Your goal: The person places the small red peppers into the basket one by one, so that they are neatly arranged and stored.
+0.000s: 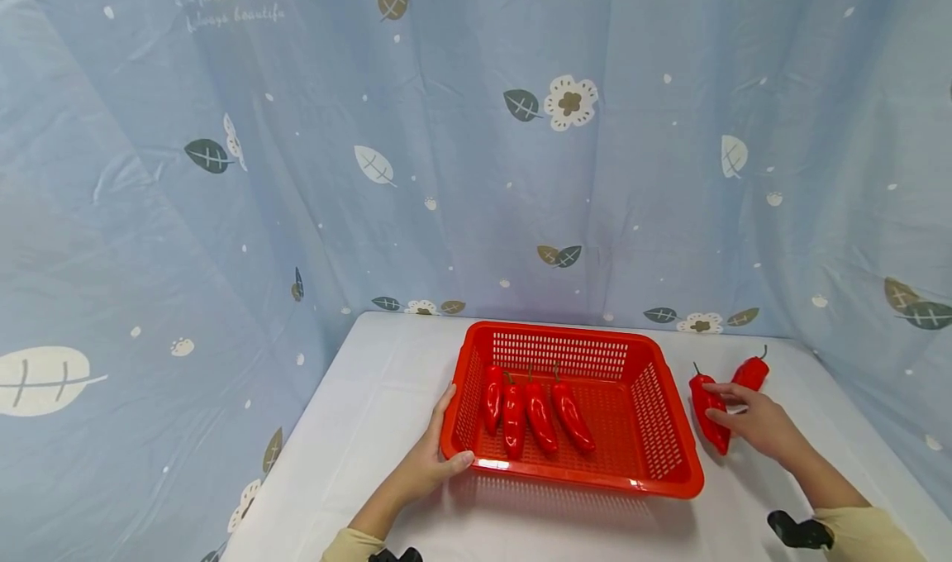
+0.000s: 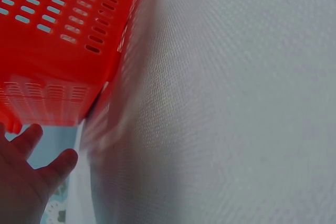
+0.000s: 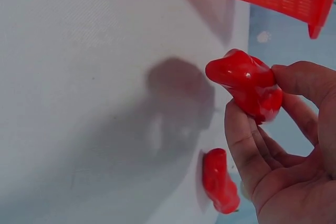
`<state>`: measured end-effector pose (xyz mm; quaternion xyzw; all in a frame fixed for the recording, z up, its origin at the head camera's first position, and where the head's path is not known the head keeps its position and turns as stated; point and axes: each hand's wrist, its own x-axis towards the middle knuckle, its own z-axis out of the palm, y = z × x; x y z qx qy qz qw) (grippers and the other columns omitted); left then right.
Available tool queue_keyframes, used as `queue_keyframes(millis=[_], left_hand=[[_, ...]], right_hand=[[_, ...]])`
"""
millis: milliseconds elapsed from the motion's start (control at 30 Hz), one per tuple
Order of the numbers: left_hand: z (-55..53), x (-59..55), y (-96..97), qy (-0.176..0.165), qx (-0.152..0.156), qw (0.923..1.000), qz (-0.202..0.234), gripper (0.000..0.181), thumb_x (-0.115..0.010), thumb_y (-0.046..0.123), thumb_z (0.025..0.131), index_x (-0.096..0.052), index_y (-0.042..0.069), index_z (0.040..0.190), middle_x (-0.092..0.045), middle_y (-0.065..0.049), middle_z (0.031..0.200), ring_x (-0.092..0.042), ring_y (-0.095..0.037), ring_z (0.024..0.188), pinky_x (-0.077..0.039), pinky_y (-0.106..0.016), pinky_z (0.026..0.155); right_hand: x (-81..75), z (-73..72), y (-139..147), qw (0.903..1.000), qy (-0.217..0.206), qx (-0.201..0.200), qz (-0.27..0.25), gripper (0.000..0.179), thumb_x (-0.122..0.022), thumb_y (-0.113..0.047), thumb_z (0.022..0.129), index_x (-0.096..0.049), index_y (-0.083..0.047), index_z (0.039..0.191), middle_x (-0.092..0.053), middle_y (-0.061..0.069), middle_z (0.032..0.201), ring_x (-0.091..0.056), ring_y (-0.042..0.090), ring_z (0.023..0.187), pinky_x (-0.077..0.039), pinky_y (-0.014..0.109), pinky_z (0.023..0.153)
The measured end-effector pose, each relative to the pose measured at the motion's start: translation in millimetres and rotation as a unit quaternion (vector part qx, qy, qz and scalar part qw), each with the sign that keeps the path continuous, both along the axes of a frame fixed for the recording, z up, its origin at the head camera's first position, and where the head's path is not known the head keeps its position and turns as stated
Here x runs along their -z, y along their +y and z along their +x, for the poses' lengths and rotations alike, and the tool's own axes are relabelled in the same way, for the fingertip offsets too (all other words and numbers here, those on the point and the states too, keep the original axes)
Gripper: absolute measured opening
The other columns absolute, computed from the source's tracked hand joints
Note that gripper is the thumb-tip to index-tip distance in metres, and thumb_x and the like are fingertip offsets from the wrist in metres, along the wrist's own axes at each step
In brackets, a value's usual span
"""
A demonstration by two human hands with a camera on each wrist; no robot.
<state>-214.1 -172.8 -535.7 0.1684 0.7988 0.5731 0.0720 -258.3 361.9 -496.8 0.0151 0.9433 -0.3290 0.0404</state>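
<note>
A red plastic basket [image 1: 550, 477] with slotted walls stands on the table. Several long red chili peppers [image 1: 539, 417] lie in its left half, stems toward the back. My left hand [image 1: 426, 454] rests at the basket's front-left corner, fingers along the left side and thumb by the front rim, spread fairly straight. Right of the basket, my right hand [image 1: 762, 426] pinches another red pepper [image 3: 247, 82] between thumb and fingers; in the right wrist view its tip points away from the palm. One more red pepper [image 1: 751, 372] lies just behind this hand, partly covered by it.
The white tabletop [image 1: 357, 397] runs around the basket on all sides. A blue curtain [image 1: 461, 173] with leaf and flower prints hangs behind the table and along its sides.
</note>
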Motion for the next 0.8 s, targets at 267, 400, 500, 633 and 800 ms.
queue_keyframes(millis=[267, 400, 500, 633, 800], left_hand=[[-0.9, 1.6, 0.1, 0.010, 0.000, 0.9999, -0.004, 0.102, -0.071, 0.032, 0.088, -0.003, 0.033, 0.164, -0.007, -0.010, 0.170, -0.029, -0.040, 0.149, -0.037, -0.060, 0.112], [-0.4, 0.7, 0.1, 0.008, 0.001, 1.0000, 0.001, 0.102, -0.072, 0.031, 0.088, -0.004, 0.033, 0.164, -0.006, -0.008, 0.170, -0.028, -0.039, 0.149, -0.037, -0.059, 0.112], [0.0, -0.1, 0.0, 0.004, 0.000, 1.0000, 0.002, 0.102, -0.072, 0.031, 0.087, -0.004, 0.034, 0.164, -0.006, -0.006, 0.171, -0.028, -0.038, 0.150, -0.038, -0.057, 0.112], [0.4, -1.1, 0.1, 0.001, -0.002, 1.0000, 0.003, 0.102, -0.072, 0.032, 0.087, -0.004, 0.035, 0.164, -0.006, -0.006, 0.171, -0.027, -0.038, 0.150, -0.038, -0.057, 0.112], [0.2, -0.6, 0.1, 0.006, -0.002, 1.0000, -0.003, 0.103, -0.072, 0.033, 0.087, -0.004, 0.034, 0.164, -0.005, -0.005, 0.171, -0.025, -0.038, 0.151, -0.037, -0.058, 0.112]], right_hand=[[-9.6, 2.3, -4.3, 0.9999, 0.013, -0.007, 0.006, 0.067, -0.077, -0.028, 0.090, -0.051, 0.007, 0.141, -0.052, 0.040, 0.130, -0.053, 0.053, 0.109, -0.062, 0.043, 0.071], [-15.8, 4.7, -7.8, 0.9998, 0.019, -0.009, 0.006, 0.068, -0.077, -0.028, 0.091, -0.051, 0.007, 0.142, -0.051, 0.040, 0.131, -0.052, 0.055, 0.113, -0.062, 0.045, 0.072], [-22.3, 7.6, -10.9, 0.9997, 0.020, -0.013, 0.001, 0.068, -0.076, -0.029, 0.091, -0.050, 0.006, 0.144, -0.051, 0.040, 0.132, -0.051, 0.056, 0.115, -0.062, 0.045, 0.073], [-31.3, 11.4, -14.8, 0.9996, 0.019, -0.017, -0.006, 0.069, -0.076, -0.030, 0.091, -0.050, 0.006, 0.144, -0.050, 0.040, 0.133, -0.051, 0.056, 0.115, -0.062, 0.046, 0.074], [-39.4, 14.4, -18.8, 0.9996, 0.018, -0.018, -0.011, 0.071, -0.076, -0.033, 0.091, -0.050, 0.005, 0.144, -0.052, 0.039, 0.131, -0.054, 0.051, 0.110, -0.062, 0.045, 0.074]])
